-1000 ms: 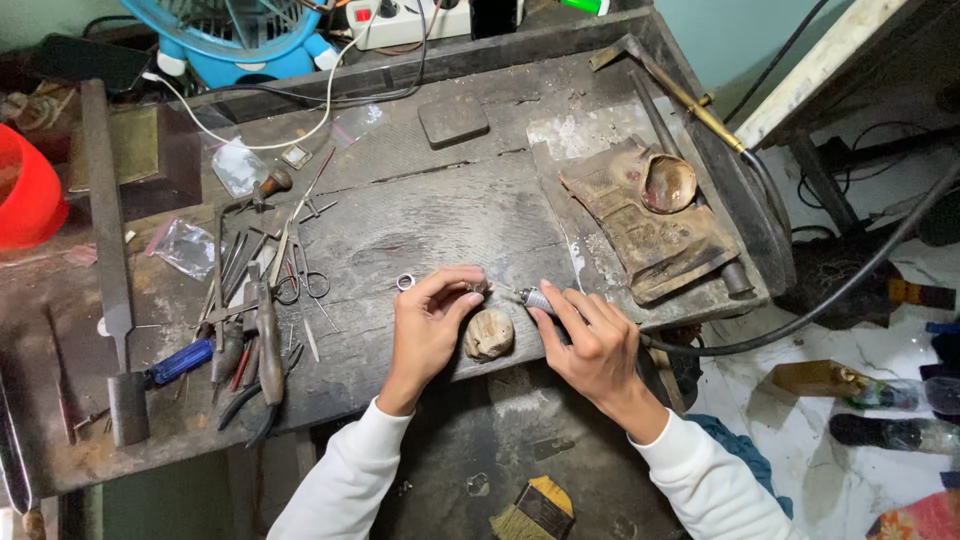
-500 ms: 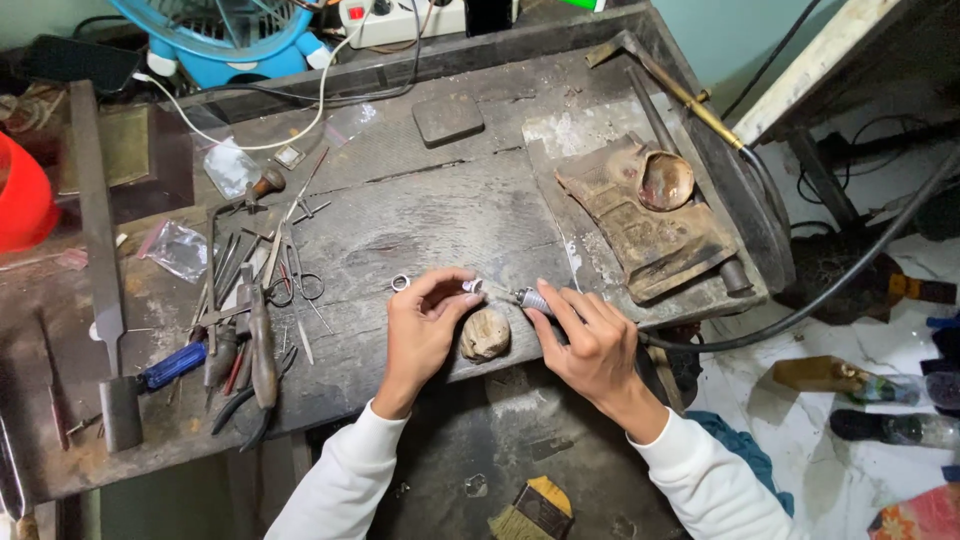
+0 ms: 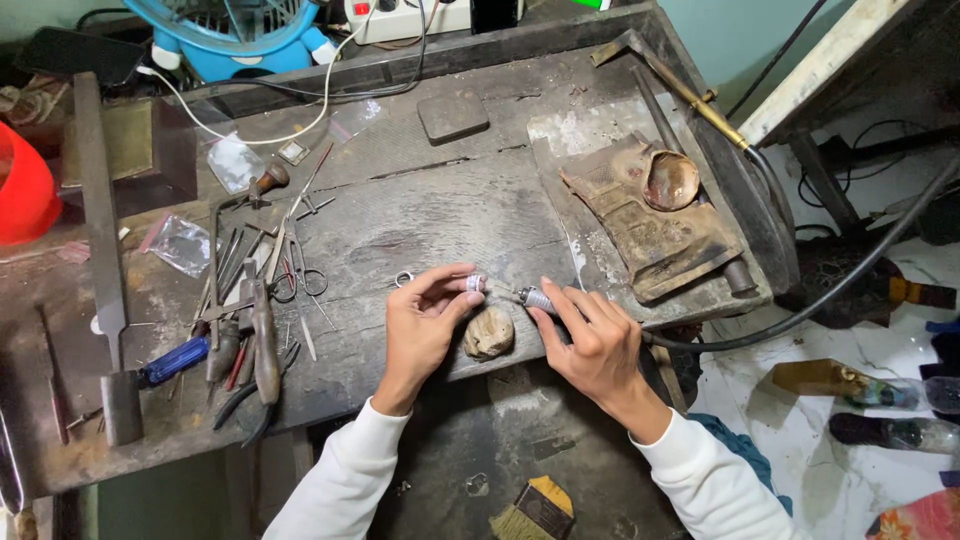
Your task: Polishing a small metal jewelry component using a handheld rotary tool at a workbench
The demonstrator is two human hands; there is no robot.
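My left hand [image 3: 425, 325] pinches a small silver ring [image 3: 475, 283] between thumb and fingertips, just above a worn wooden peg [image 3: 488, 333] at the bench's front edge. My right hand [image 3: 590, 340] grips a metal rotary handpiece [image 3: 535, 298] like a pen, its tip touching the ring. A black flexible hose [image 3: 800, 315] runs from the handpiece off to the right. Both sleeves are white.
The dark wooden bench [image 3: 420, 215] holds pliers, scissors and files [image 3: 255, 300] at left, a long flat file [image 3: 95, 220], another small ring [image 3: 403, 278], a scorched pad with a shell-like dish [image 3: 670, 180], a torch [image 3: 690, 95]. A brush [image 3: 530, 510] lies below.
Both hands stay at the peg with ring and handpiece; only slight shifts of the fingers and of the camera view.
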